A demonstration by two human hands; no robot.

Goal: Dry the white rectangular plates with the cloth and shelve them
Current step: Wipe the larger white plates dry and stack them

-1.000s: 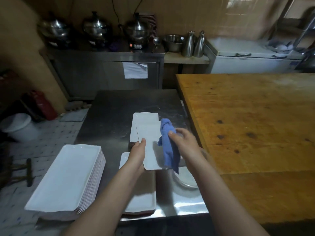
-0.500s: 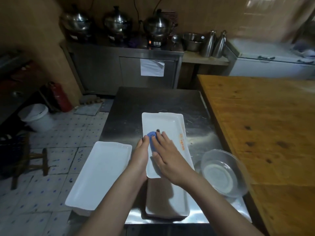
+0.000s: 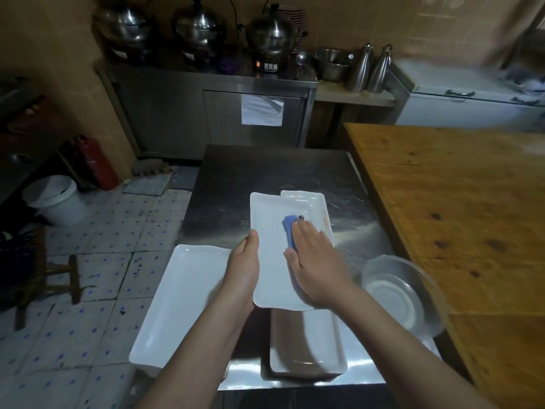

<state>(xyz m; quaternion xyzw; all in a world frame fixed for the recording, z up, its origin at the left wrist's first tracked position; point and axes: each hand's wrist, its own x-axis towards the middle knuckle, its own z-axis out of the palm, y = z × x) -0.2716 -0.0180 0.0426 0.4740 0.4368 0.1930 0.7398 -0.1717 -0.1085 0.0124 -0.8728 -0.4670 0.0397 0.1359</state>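
Observation:
My left hand [image 3: 243,271] grips the left edge of a white rectangular plate [image 3: 268,231], held above the steel table [image 3: 265,169]. My right hand [image 3: 314,261] lies flat on the plate's face and presses a blue cloth [image 3: 289,228] against it; only a corner of the cloth shows past the fingers. A second white plate [image 3: 312,200] lies on the table behind the held one. Another plate [image 3: 306,346] sits on the table near its front edge. At the left, a stack of white plates [image 3: 180,302] overhangs the table's side.
A clear glass bowl [image 3: 401,293] stands at the table's right, beside a wooden table [image 3: 460,208]. A steel counter [image 3: 206,107] with pots runs along the back wall. On the tiled floor at the left are a white bucket [image 3: 54,199] and a wooden stool [image 3: 50,276].
The plate has turned from edge-on and tilted to facing up. My right hand, which gripped the hanging cloth, now presses it flat on the plate and has slid to the right.

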